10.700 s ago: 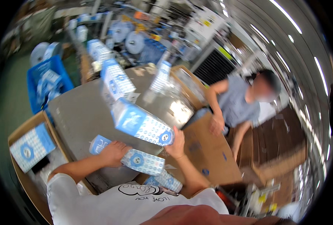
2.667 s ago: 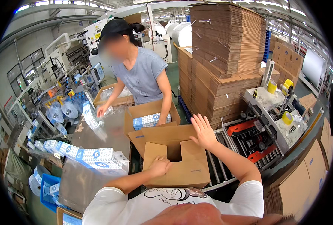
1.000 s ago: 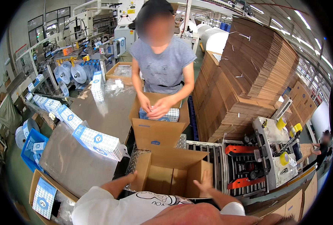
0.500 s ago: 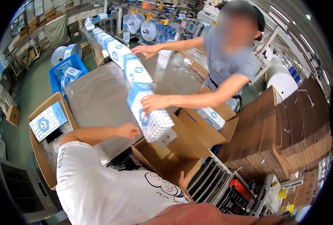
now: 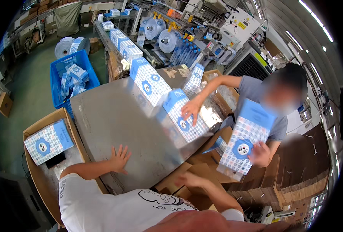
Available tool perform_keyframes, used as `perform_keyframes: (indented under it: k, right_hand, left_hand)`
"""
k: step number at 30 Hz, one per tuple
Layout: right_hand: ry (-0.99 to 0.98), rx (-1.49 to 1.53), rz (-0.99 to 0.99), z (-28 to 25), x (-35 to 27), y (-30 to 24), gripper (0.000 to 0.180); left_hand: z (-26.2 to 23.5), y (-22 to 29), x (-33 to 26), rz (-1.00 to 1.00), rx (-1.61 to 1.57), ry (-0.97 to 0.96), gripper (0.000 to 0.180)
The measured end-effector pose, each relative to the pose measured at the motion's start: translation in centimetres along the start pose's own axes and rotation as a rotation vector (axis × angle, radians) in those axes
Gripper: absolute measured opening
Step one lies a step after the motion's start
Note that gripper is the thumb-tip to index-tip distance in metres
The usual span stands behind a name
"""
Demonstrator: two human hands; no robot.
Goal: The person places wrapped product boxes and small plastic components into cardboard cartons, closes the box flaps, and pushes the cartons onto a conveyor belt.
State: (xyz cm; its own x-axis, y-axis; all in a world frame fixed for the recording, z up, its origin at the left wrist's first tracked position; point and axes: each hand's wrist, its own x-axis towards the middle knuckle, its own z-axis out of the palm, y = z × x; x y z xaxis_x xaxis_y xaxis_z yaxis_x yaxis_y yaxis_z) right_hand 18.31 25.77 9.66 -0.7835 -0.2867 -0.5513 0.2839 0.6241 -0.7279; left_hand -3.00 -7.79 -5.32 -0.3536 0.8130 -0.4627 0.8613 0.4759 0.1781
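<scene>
My left hand (image 5: 120, 159) is open, fingers spread, over the near edge of the grey metal table (image 5: 102, 116). Slightly blurred, my right hand (image 5: 191, 180) hovers over the flaps of an open brown carton (image 5: 175, 176) in front of me; its fingers look loosely apart with nothing in them. Across the table, a co-worker rests one hand on a blue-and-white patterned pack (image 5: 179, 112) lying at the table's right side. The co-worker's other hand holds up a second such pack (image 5: 245, 141), upright and tilted. Another pack (image 5: 150, 81) lies farther back.
Several packs stand in line on a conveyor (image 5: 109, 44) at the back. A blue crate (image 5: 55, 83) of packs is at the left, above an open carton (image 5: 34, 129) with a pack and plastic film. Stacked flat cardboard (image 5: 291, 166) fills the right.
My left hand has moved down and left and spread its fingers. My right hand has risen over the carton. The co-worker has lifted one pack to the right and set a hand on another.
</scene>
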Motion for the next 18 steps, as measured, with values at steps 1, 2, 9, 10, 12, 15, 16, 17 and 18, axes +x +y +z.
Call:
perform_keyframes:
  k: [1,2,9,10,12,15,16,17,18]
  right_hand:
    - [0.066,-0.001,-0.127,-1.9,4.5,-3.0,0.025]
    - [0.190,-0.060,-0.132,-3.9,8.0,-6.2,0.037]
    - [1.102,-0.818,-0.190,-23.6,27.7,-3.0,0.097]
    - [1.039,-0.753,-0.027,-23.6,28.3,-3.6,0.098]
    - [0.901,-0.631,0.312,-22.8,28.7,-4.2,0.100]
    - [0.633,-0.292,-0.080,-20.0,26.0,-1.1,0.099]
    - [0.627,-0.352,-0.051,-17.0,24.8,-0.9,0.094]
    - [0.619,-0.413,-0.024,-13.1,23.2,-2.9,0.089]
    - [0.518,-0.470,-0.150,-10.2,20.8,-5.5,0.086]
  left_hand:
    - [-0.3,0.0,0.0,0.017,0.002,-0.007,0.122]
    - [-0.3,0.0,0.0,0.014,0.007,-0.010,0.122]
    - [-2.0,0.3,0.2,0.031,-0.008,0.006,0.120]
    - [-1.6,-0.1,-0.1,0.017,-0.036,0.003,0.120]
    - [-0.2,-1.4,1.2,0.040,-0.099,0.124,0.119]
    - [-4.0,-1.8,0.5,0.035,0.037,0.481,0.119]
    - [-6.4,-1.9,-0.4,0.037,0.050,0.554,0.119]
    - [-8.8,-2.4,-1.3,0.037,0.064,0.627,0.119]
    - [-10.9,-3.0,-1.8,0.043,0.082,0.704,0.119]
